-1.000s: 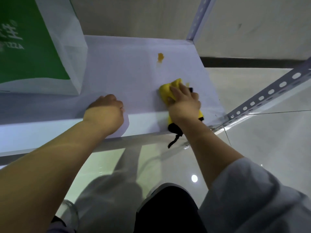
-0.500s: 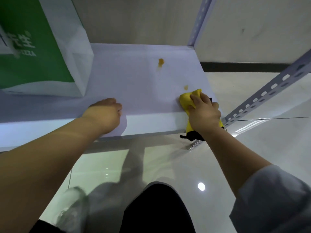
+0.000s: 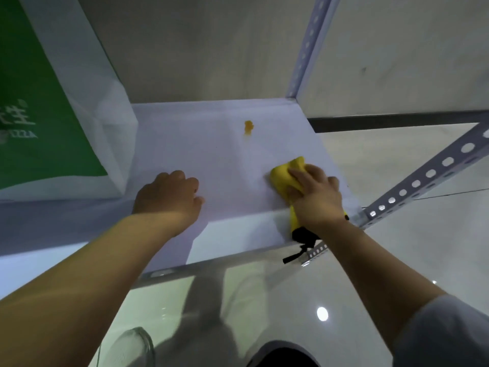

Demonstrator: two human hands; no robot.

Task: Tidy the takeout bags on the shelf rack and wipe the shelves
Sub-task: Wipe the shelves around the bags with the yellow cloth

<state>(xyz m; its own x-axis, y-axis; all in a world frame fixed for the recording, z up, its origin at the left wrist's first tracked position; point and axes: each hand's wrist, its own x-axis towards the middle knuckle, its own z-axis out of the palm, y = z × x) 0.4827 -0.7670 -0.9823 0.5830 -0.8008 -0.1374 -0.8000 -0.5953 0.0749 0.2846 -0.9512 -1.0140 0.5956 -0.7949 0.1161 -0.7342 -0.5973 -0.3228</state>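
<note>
on the shelf (image 3: 211, 160), right hand (image 3: 315, 197) slid cloth (image 3: 283, 173) leftward; orange stain (image 3: 248, 127) remains

Bare arms, one grey sleeve.
The left hand (image 3: 169, 197) and right hand (image 3: 317, 200) are bare; a pale grey sleeve (image 3: 444, 332) bunches near the right elbow; black trousers (image 3: 280, 356) and a whitish shoe (image 3: 132, 345) show below.

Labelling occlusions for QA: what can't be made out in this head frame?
Head view only.
Cut off by frame edge: takeout bag top and left side; print partly unreadable.
Under the gripping right hand: middle of the yellow cloth.
Curled under: fingertips of the left hand.
Behind the bag: shelf at left.
</note>
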